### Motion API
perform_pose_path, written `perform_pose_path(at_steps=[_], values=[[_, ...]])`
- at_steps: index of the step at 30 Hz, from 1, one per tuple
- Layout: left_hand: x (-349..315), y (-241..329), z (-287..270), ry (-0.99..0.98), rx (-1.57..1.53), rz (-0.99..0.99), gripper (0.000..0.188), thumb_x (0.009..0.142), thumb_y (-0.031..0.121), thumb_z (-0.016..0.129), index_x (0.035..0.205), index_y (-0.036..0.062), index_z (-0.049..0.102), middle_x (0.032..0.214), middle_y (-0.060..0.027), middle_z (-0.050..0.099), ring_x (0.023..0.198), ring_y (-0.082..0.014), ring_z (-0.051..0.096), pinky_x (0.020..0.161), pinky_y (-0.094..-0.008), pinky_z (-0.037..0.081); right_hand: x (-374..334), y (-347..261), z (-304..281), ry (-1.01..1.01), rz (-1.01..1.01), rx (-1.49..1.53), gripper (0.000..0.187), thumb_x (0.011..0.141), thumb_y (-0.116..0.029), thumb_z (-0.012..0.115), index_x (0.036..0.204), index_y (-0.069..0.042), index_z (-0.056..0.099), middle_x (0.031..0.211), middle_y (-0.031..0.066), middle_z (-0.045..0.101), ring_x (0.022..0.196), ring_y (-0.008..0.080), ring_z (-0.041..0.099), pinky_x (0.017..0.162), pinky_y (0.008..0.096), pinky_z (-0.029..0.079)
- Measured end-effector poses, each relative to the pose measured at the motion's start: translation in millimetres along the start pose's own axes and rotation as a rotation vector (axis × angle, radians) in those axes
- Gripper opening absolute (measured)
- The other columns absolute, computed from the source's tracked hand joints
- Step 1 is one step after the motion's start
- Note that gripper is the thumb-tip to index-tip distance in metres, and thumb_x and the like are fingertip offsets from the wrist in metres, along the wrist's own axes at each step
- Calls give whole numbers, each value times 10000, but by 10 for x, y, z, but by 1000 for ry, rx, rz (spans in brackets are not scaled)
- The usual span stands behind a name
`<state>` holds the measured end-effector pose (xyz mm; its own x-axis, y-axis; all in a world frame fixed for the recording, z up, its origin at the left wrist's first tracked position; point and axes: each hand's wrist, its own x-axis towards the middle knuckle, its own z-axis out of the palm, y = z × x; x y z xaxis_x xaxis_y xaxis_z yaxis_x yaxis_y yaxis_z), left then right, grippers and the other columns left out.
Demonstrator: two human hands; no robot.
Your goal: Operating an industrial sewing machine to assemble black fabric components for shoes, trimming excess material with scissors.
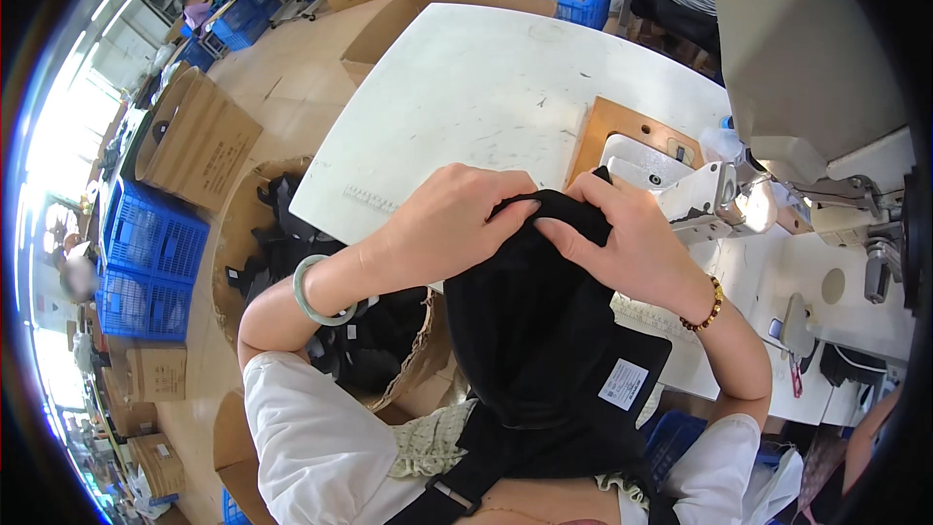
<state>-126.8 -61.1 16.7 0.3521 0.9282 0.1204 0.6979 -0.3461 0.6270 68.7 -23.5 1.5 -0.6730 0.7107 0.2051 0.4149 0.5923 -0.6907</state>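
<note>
Fabric [530, 316], black, pinched by left hand [449, 219] and right hand [637, 243]

Black fabric piece [525, 321], soft and creased, upper edge pinched between both hands [442, 219] [632, 243], hanging down

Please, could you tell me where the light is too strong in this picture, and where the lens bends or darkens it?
Head view: the windows at left are washed out to white; head view: the white table's far edge bows, and the corners go black; head view: the black fabric shows little detail in its darkest folds.
</note>
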Motion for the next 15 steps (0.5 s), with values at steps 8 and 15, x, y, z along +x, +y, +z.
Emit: perform_pose_path(at_steps=[8, 15], values=[[-50, 35, 31, 25, -17, -69, 181, 804, 125, 565, 959, 37, 600, 721, -110, 604, 599, -189, 557, 622, -276, 456, 87, 13, -26, 50, -188, -10, 112, 769, -57, 552, 819, -21, 459, 702, 138, 536, 689, 323, 549, 595, 372, 429], [-68, -94, 118, 111, -150, 42, 183, 821, 124, 542, 973, 39, 596, 722, -110, 604, 611, -163, 560, 622, -275, 454, 118, 38, 25, 61, -175, 25, 152, 738, -27, 545, 816, -5, 416, 790, 162, 519, 762, 335, 522, 636, 378, 415]])
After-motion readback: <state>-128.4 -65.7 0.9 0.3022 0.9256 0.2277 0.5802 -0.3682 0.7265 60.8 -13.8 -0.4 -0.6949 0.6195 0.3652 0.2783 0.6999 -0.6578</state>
